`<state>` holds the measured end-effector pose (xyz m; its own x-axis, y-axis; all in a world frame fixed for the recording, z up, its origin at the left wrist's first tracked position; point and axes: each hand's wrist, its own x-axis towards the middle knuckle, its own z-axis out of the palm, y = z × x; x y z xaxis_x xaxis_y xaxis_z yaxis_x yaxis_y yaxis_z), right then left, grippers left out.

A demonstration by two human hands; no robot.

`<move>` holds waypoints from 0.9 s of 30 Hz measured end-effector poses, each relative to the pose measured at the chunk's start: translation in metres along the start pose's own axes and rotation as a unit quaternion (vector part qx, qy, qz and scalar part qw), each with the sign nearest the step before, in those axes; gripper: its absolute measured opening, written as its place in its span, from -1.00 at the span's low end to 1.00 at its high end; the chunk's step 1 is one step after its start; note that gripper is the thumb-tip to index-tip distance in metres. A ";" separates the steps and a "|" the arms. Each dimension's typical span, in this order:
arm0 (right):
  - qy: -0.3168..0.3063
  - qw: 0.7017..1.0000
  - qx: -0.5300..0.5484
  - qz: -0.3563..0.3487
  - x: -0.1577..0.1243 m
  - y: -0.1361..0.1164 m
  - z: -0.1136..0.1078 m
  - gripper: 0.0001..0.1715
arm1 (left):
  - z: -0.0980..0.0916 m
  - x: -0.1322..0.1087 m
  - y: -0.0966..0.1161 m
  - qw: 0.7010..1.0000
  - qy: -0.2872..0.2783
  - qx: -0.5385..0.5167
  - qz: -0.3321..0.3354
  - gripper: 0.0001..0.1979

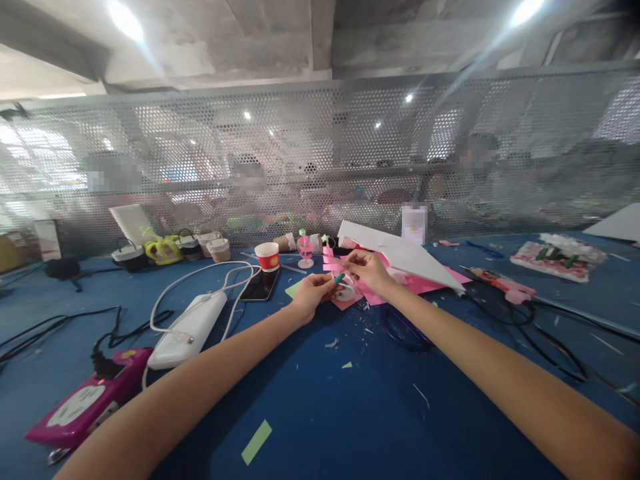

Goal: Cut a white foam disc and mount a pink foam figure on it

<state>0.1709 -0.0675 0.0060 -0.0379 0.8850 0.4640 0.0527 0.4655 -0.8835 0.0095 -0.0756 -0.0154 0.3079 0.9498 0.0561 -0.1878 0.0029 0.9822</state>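
Observation:
Both my hands meet over the blue table. My left hand [311,297] is closed, with a small teal object [339,278] at its fingertips; its kind is too small to tell. My right hand [369,270] pinches the edge of a pink paper piece [330,259] just above it. Below and beside the fingers lie pink paper sheets [425,283] and whitish scraps, partly hidden by my hands. A small pink paper stand [305,252] with a green top stands just beyond my left hand.
A red-and-white paper cup [267,257], phone [260,285], white power bank [189,331] with cables and magenta power strip [93,400] lie left. White foam board [400,250] is behind my right hand; a glue gun [503,285] lies right. Perforated metal screen [320,160] stands behind.

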 end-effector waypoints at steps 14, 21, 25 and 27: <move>-0.025 0.991 0.082 0.104 0.004 -0.011 -0.018 -0.45 | 0.000 0.001 0.001 1.000 0.011 -0.017 -0.010 -0.70; -0.028 0.983 0.099 0.151 0.001 0.010 -0.009 -0.44 | -0.001 0.000 0.001 0.999 -0.012 -0.031 -0.009 -0.63; -0.025 0.983 0.104 0.148 -0.001 0.016 -0.003 -0.43 | -0.002 0.001 0.000 0.999 -0.029 -0.041 -0.005 -0.62; -0.017 0.986 0.097 0.137 -0.001 0.016 -0.003 -0.43 | -0.002 0.001 0.000 0.998 -0.035 -0.048 -0.003 -0.63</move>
<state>0.1744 -0.0610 -0.0083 -0.0823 0.9747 0.2078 -0.1259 0.1966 -0.9724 0.0075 -0.0737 -0.0155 0.3732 0.9254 0.0666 -0.2731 0.0410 0.9611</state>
